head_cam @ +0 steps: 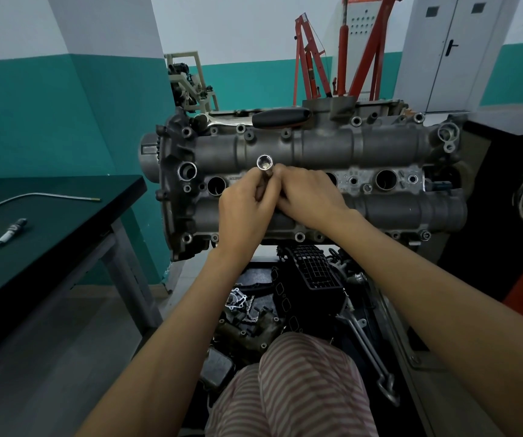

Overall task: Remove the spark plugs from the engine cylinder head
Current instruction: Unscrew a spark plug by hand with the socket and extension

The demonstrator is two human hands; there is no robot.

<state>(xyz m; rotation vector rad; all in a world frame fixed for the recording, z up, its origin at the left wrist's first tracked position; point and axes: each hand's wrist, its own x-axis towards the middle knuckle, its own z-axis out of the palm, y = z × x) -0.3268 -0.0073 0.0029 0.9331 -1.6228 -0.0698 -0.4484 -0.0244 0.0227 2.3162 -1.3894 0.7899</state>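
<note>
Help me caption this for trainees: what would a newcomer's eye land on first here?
First, the two hands, left and right, meeting at centre frame around a socket tube that stands over the grey cylinder head. Next, the open plug wells, one at far left and one at right. Last, a loose spark plug lying on the dark table at left.

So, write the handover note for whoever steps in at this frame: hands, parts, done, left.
Left hand and right hand both grip the socket, standing over a plug well in the middle of the head. One spark plug lies on the table at left, so at least one is out. Wells look open; whether plugs remain inside cannot be seen. The ratchet rests on the head's far edge. Left: finish this well, check the others.
</note>
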